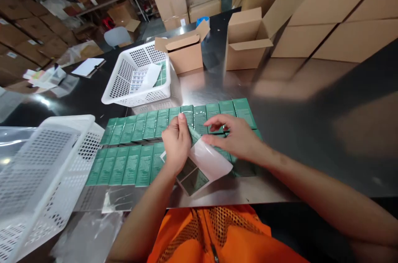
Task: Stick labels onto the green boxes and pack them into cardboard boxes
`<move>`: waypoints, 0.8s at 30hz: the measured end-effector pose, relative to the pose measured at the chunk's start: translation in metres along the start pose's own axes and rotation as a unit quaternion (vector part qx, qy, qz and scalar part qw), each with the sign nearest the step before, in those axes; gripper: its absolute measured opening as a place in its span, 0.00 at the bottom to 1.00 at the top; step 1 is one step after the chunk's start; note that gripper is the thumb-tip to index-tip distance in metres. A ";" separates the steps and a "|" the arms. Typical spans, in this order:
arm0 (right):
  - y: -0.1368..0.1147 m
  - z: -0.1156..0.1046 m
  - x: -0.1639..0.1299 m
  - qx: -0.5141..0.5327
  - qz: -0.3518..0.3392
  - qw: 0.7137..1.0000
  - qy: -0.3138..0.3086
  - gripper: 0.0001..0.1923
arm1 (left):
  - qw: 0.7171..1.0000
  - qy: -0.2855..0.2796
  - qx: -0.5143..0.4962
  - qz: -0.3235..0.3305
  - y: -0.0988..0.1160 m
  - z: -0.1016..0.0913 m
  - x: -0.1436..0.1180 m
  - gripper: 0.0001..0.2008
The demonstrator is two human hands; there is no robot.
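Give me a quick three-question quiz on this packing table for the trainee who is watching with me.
1. True or false: the left hand holds a sheet of labels over the green boxes.
2. What lies inside the far white basket? A) sheets of labels B) rolls of tape C) scissors
3. How are the green boxes laid out on the metal table?

Key
1. True; the right hand is at the sheet's upper edge too.
2. A; a few green boxes lie in it as well.
3. Flat, side by side, in two rows near the table's front edge.
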State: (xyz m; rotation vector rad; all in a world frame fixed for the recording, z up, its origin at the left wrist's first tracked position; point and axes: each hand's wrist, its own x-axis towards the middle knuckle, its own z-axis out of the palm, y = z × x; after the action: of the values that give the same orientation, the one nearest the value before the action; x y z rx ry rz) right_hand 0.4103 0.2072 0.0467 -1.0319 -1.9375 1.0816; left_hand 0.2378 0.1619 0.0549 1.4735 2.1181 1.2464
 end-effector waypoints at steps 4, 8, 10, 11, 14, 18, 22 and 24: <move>-0.009 0.014 -0.020 -0.090 -0.096 0.989 0.074 0.03 | 0.996 -0.038 -0.082 -0.015 0.001 0.002 -0.005 0.24; -0.004 0.012 -0.023 -0.250 -0.216 0.930 0.162 0.04 | 0.964 -0.145 -0.208 -0.086 -0.002 -0.006 -0.002 0.25; -0.004 0.011 -0.023 -0.315 -0.269 0.890 0.192 0.06 | 0.943 -0.185 -0.252 -0.116 -0.001 -0.012 0.000 0.22; -0.004 0.011 -0.023 -0.344 -0.296 0.867 0.204 0.07 | 0.934 -0.195 -0.270 -0.128 0.001 -0.014 0.000 0.20; -0.007 0.014 -0.027 -0.394 -0.377 0.810 0.215 0.10 | 0.923 -0.192 -0.293 -0.160 0.006 -0.020 0.001 0.15; -0.018 0.016 -0.047 -0.317 -0.508 0.792 0.121 0.12 | 0.916 -0.194 -0.287 -0.201 0.000 -0.026 0.007 0.16; -0.041 -0.005 -0.066 -0.125 -0.508 0.852 -0.030 0.12 | 0.910 -0.192 -0.284 -0.235 -0.017 -0.035 0.028 0.18; -0.044 -0.024 -0.064 -0.019 -0.445 0.894 -0.054 0.10 | 0.919 -0.208 -0.244 -0.227 -0.023 -0.037 0.042 0.15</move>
State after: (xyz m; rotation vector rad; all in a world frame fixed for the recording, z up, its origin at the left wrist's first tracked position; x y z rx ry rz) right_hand 0.4461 0.1446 0.0851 -0.0178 -2.1549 0.5647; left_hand 0.1815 0.1773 0.0690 0.8653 1.5828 1.0577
